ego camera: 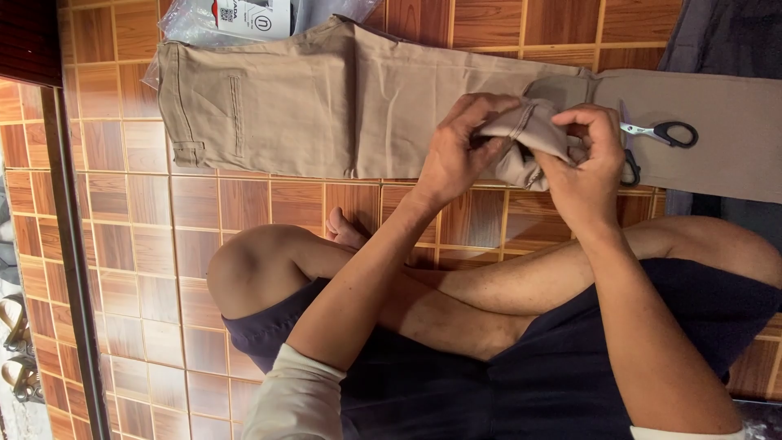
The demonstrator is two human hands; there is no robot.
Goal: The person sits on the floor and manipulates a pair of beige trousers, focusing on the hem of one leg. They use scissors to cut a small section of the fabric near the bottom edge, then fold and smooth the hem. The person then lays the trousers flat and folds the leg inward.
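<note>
A pair of khaki trousers [326, 106] lies flat across the brown tiled floor in front of my crossed legs. My left hand [456, 155] and my right hand [588, 163] both pinch the bunched hem of one trouser leg [529, 126], lifted a little off the floor between them. Scissors with black handles [664, 133] rest on the trousers just right of my right hand, touching neither hand.
A clear plastic bag with a white label [220, 20] lies beyond the trousers' waistband at the top left. Dark grey cloth [725, 37] sits at the top right. A metal door track [69, 244] runs along the left, with sandals [16, 350] beyond it.
</note>
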